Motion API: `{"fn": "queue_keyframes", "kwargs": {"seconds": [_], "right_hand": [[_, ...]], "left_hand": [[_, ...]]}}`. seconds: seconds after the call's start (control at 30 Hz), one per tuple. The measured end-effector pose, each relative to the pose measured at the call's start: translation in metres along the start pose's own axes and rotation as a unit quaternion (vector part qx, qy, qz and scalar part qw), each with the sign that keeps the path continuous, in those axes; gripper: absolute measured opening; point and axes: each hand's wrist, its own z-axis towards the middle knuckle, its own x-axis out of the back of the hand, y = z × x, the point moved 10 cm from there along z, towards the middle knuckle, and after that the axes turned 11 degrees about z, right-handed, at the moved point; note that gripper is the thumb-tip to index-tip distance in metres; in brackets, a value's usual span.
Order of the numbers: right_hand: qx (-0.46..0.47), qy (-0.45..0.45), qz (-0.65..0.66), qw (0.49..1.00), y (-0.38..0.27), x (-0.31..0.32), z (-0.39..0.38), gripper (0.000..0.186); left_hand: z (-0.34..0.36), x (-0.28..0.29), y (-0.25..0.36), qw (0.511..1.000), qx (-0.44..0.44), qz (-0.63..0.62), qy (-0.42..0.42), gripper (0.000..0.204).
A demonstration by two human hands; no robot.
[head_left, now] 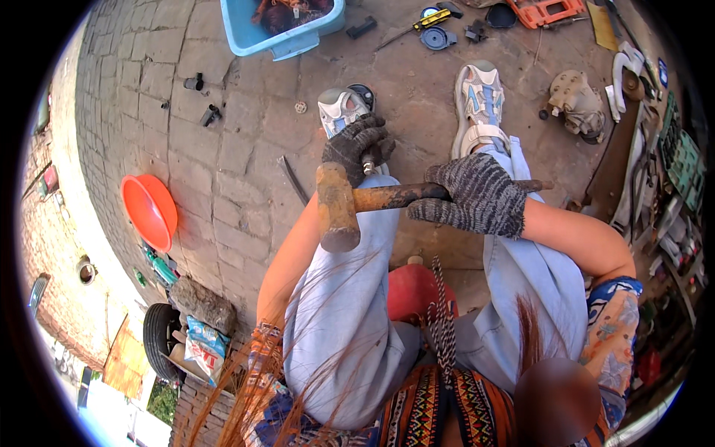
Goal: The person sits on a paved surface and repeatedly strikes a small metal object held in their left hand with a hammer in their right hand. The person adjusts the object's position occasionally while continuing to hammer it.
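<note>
My right hand (477,194), in a grey-and-black knitted glove, is closed round the worn wooden handle of a sledgehammer (338,210). Its rusty, yellowish-brown head points left and hangs over my left knee. Just beyond the hammer head, my left hand (353,147), gloved alike, is closed on a small shiny metal piece (368,165). The hammer head and my fingers hide most of that piece, so its kind cannot be told. A dark round part (363,94) lies by my left shoe (341,109).
A blue plastic tub (286,46) stands ahead, an orange-red basin (149,212) to the left. Black parts (210,115) lie scattered on the paving. A dusty metal housing (577,104), an orange case (542,10) and a green tool case (681,153) are on the right.
</note>
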Motion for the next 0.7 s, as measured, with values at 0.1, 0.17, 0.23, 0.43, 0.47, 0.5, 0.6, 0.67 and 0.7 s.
{"fn": "queue_keyframes", "kwargs": {"seconds": [0.1,0.17,0.23,0.43,0.47,0.5,0.6,0.67,0.7], "right_hand": [[0.017,0.027,0.001,0.999,0.003,-0.001,0.002,0.079],[-0.004,0.001,-0.009,1.0,0.005,-0.002,0.002,0.062],[-0.011,-0.009,-0.004,1.0,0.006,-0.003,0.002,0.053],[-0.01,0.002,0.006,1.0,0.007,0.0,0.0,0.049],[-0.013,-0.001,0.007,1.0,0.006,0.0,0.0,0.049],[-0.015,-0.005,0.007,1.0,0.007,0.0,0.0,0.049],[0.001,0.012,0.026,1.0,0.006,0.002,-0.001,0.077],[0.004,0.016,0.036,0.999,0.006,0.002,-0.002,0.076],[0.007,0.018,0.042,0.999,0.006,0.002,-0.002,0.076]], "left_hand": [[-0.015,-0.029,-0.036,0.951,0.193,-0.239,-0.032,0.028],[-0.016,-0.026,-0.032,0.956,0.189,-0.223,-0.029,0.027],[-0.009,-0.013,-0.018,0.987,0.106,-0.117,-0.01,0.027],[-0.002,-0.008,-0.007,1.0,0.005,0.014,0.012,0.03],[-0.003,-0.007,-0.007,1.0,0.013,0.011,0.011,0.031],[-0.003,-0.006,-0.006,1.0,0.022,0.008,0.01,0.031],[0.0,-0.002,0.0,0.998,0.052,-0.025,-0.032,0.032],[0.0,-0.002,0.0,0.997,0.061,-0.028,-0.041,0.032],[-0.003,-0.009,-0.011,0.99,0.106,-0.077,-0.05,0.032]]}}
